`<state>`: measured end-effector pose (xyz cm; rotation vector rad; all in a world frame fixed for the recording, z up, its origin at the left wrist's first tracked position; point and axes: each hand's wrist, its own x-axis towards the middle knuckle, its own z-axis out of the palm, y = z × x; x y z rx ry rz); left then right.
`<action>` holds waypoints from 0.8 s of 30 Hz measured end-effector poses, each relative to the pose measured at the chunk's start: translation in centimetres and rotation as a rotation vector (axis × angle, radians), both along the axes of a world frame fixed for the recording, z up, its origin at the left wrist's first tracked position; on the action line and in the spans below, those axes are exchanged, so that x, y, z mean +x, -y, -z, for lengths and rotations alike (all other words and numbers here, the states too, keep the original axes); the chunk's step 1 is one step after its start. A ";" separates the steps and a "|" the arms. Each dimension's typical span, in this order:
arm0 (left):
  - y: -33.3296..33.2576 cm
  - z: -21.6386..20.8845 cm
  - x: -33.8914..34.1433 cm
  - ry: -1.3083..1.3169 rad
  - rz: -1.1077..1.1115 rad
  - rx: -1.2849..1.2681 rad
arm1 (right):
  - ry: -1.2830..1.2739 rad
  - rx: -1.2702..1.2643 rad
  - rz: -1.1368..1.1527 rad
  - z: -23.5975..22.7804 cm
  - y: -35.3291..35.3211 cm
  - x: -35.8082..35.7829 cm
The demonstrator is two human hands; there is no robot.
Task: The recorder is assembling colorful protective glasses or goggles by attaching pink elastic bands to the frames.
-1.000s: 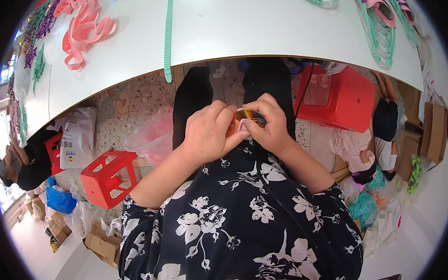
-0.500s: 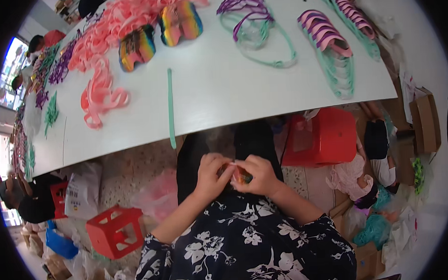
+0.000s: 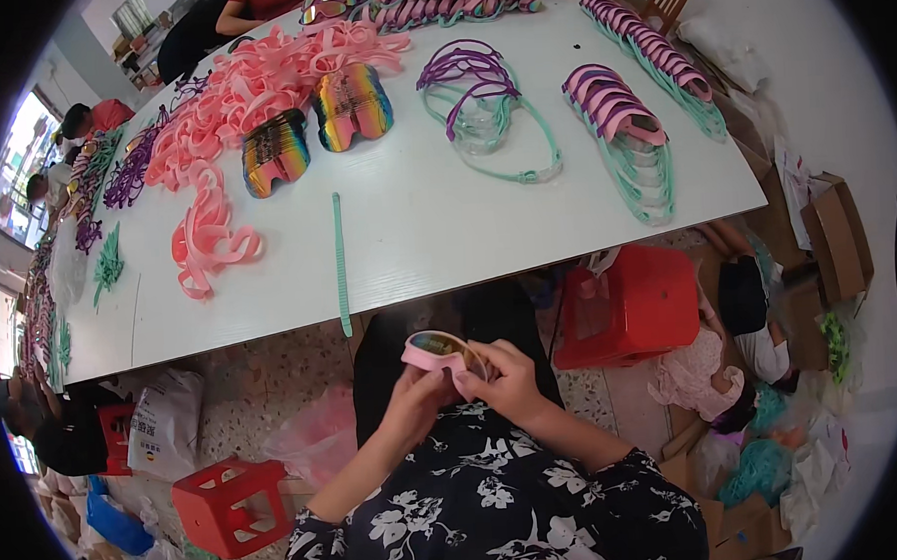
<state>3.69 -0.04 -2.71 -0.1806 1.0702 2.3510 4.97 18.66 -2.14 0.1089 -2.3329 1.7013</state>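
Above my lap I hold a pair of goggles with a pink frame and a shiny mirrored lens. My left hand is closed on the frame's near left side, the thumb by the nose notch. My right hand grips the right end with thumb and fingers. Part of the frame is hidden behind the fingers. On the table beyond lies a straight mint-green strap. Two rainbow mirrored lens pieces rest side by side next to a heap of pink goggle frames.
The white table ends just beyond my knees. Mint and purple straps lie looped on it, with rows of finished-looking goggles at right. Red stools stand on both sides below. Other people sit at far left and beyond the table.
The goggles were mostly covered by my hands; now they are raised and tilted, showing frame and lens. My right hand has shifted to their right end. The view has tilted up slightly.
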 end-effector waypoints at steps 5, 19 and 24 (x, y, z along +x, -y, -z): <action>-1.2 0.9 -0.6 0.077 -0.056 0.017 | -0.075 0.184 -0.108 -0.3 0.9 -0.1; 0.3 2.4 -1.1 0.180 -0.081 -0.108 | 0.043 -0.758 0.114 -12.0 -2.6 -24.6; 0.7 2.3 -1.3 0.199 -0.075 -0.073 | 0.147 -1.110 -0.064 -11.8 -5.3 -31.9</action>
